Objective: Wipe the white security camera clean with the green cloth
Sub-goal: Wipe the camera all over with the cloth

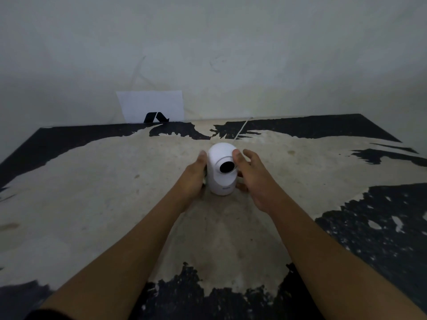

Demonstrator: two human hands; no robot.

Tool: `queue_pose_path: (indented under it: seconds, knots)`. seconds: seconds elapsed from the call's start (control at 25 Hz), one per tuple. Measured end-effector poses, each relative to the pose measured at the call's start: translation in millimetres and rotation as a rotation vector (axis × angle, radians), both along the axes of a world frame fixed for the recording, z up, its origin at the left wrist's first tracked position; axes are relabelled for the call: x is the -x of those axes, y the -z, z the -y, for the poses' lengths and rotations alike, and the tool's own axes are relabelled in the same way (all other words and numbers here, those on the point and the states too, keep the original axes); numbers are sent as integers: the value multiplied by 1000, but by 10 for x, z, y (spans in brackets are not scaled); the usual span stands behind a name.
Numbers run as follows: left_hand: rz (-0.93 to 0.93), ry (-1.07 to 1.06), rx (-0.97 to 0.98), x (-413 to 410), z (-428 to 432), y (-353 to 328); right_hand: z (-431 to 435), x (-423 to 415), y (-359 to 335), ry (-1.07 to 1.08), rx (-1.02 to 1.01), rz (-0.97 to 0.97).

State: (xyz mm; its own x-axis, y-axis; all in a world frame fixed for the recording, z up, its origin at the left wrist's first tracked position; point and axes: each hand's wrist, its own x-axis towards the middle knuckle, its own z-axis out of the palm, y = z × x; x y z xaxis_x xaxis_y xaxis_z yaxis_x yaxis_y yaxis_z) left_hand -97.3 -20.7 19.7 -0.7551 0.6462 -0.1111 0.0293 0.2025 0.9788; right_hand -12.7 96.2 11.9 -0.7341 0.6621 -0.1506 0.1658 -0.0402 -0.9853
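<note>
The white security camera [221, 168] stands upright on the worn table [97, 172], its round black lens facing me. My left hand [195, 175] presses flat against the camera's left side, fingers wrapped behind it. My right hand [250, 174] holds the right side, thumb on the domed head beside the lens, fingers spread behind. A thin white cable [241, 128] runs from the camera back toward the wall. No green cloth is in view.
The table's black coating is peeled, with beige patches in the middle and black at the edges. A white sheet with a black mark [151, 107] leans on the wall at the table's back edge. The pale wall [231, 54] stands close behind.
</note>
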Motion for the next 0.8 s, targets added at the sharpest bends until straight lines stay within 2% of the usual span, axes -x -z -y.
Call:
queue_pose_path:
  seconds: [0.16,0.24,0.28,0.4,0.48,0.68,0.72,0.8]
  knots:
    - [-272,14,74,-43,222,172,33,-26,0,-33,-24,-18]
    - [-346,-1,72,-114,322,207,24,-17,17,-5,-36,-30]
    - [-311,-37,51,-146,365,209,28,-15,11,4,-38,-37]
    - [74,-131,-122,-235,485,111,91,-21,0,7,-14,-23]
    - [230,-130,-202,-288,563,16,142,-17,21,16,-18,11]
    - [263,-100,-321,-436,681,-133,279,-257,-195,183,-226,-67]
    - [254,-104,-353,-462,687,-169,315,-366,-253,127,-173,-74]
    - [234,-107,-407,-491,672,-220,402,-598,-304,-136,20,-12]
